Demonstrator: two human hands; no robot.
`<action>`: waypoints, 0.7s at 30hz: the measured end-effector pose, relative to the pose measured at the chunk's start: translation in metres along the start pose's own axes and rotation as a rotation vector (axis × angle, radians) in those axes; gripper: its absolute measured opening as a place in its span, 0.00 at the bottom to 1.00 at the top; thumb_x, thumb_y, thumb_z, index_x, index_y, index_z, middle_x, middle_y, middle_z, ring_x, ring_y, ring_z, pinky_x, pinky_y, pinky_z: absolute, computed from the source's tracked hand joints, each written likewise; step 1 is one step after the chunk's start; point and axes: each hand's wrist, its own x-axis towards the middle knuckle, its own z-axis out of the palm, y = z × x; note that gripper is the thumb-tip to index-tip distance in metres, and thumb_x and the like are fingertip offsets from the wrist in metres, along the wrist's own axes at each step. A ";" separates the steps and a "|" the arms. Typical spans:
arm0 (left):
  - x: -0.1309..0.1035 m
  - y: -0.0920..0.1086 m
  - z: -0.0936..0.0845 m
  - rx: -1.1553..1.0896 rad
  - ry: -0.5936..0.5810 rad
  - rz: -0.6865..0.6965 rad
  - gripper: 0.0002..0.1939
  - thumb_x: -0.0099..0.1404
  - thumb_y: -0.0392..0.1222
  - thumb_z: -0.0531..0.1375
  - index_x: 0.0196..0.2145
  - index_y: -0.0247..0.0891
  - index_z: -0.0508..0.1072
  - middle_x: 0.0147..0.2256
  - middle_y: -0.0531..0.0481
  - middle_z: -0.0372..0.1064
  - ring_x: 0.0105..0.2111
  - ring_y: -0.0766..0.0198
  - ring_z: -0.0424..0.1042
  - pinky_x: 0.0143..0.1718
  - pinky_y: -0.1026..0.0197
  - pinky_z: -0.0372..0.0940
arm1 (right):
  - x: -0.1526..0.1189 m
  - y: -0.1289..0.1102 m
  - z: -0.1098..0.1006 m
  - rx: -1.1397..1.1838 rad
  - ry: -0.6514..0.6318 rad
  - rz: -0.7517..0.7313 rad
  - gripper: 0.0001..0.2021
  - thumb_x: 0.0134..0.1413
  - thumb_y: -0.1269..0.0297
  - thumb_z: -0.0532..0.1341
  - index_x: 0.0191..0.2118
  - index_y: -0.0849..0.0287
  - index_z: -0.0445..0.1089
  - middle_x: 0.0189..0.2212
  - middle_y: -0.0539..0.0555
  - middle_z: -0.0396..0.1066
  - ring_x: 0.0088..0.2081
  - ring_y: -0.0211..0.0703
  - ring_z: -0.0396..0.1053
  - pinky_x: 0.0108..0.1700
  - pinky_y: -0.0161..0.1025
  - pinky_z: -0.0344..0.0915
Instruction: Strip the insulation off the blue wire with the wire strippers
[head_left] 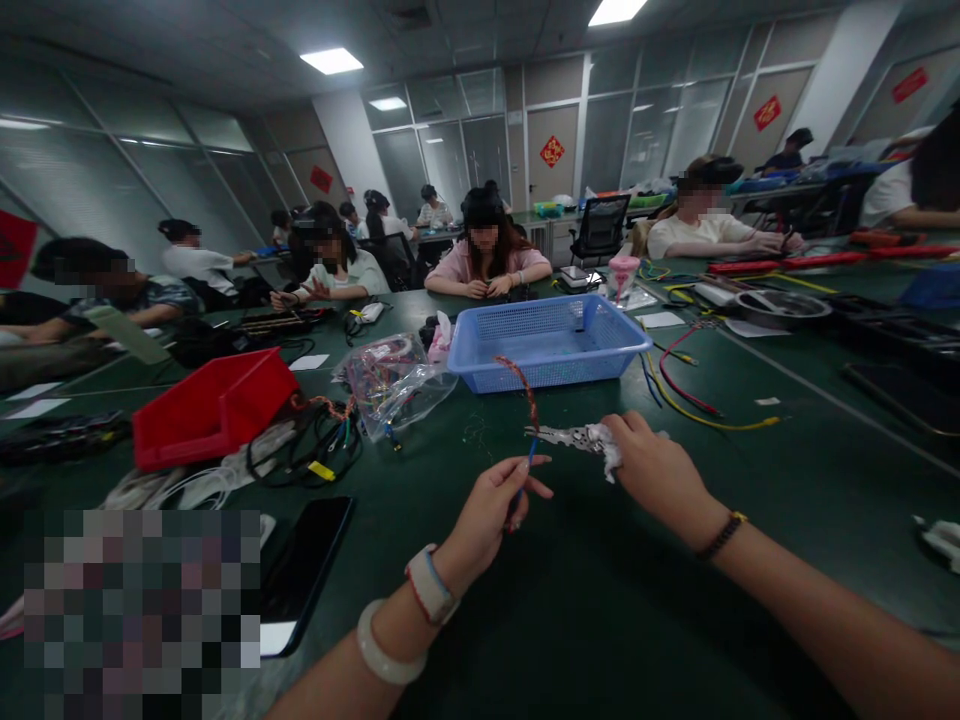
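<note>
Pinched in my left hand (491,510) is a blue cable (533,450) whose upper end is a length of bare copper strands (529,393), curving up and to the left. My right hand (654,468) is wrapped round a metal wire-stripping tool (574,437) with white wrapping about its handles. The tool points left, and its tip meets the cable near where the blue covering ends and the copper starts. Whether the jaws are closed on the cable is too small to tell.
Beyond my hands stands a blue plastic basket (547,375). A red bin (217,405), a clear bag of wires (397,385) and a phone (311,560) lie to the left. Loose coloured cables (720,420) lie at the right. Several people sit at tables further back.
</note>
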 end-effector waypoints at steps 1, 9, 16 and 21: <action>0.000 0.000 0.000 -0.019 -0.018 -0.013 0.18 0.63 0.51 0.59 0.43 0.33 0.73 0.30 0.48 0.74 0.13 0.79 0.53 0.13 0.71 0.44 | 0.000 0.000 0.001 -0.004 0.004 0.001 0.16 0.55 0.76 0.52 0.49 0.60 0.62 0.45 0.58 0.66 0.32 0.43 0.71 0.27 0.36 0.58; -0.001 -0.002 0.005 -0.091 -0.005 -0.058 0.15 0.60 0.49 0.62 0.36 0.33 0.70 0.33 0.47 0.75 0.17 0.74 0.66 0.14 0.71 0.49 | 0.000 -0.004 0.004 -0.041 0.009 -0.015 0.15 0.56 0.75 0.52 0.50 0.60 0.61 0.46 0.60 0.66 0.32 0.42 0.72 0.26 0.35 0.57; -0.004 0.000 0.010 -0.117 -0.029 -0.036 0.17 0.60 0.51 0.63 0.36 0.34 0.67 0.33 0.46 0.75 0.21 0.70 0.71 0.19 0.69 0.60 | 0.000 -0.007 0.004 -0.006 0.016 -0.030 0.16 0.56 0.76 0.52 0.51 0.61 0.60 0.46 0.61 0.65 0.33 0.44 0.72 0.28 0.36 0.59; -0.007 0.001 0.013 -0.136 -0.069 -0.026 0.17 0.61 0.51 0.63 0.35 0.34 0.65 0.32 0.46 0.74 0.23 0.68 0.73 0.23 0.66 0.65 | -0.001 -0.009 0.004 0.022 -0.009 -0.035 0.17 0.55 0.77 0.52 0.50 0.60 0.61 0.46 0.60 0.65 0.33 0.43 0.72 0.28 0.36 0.58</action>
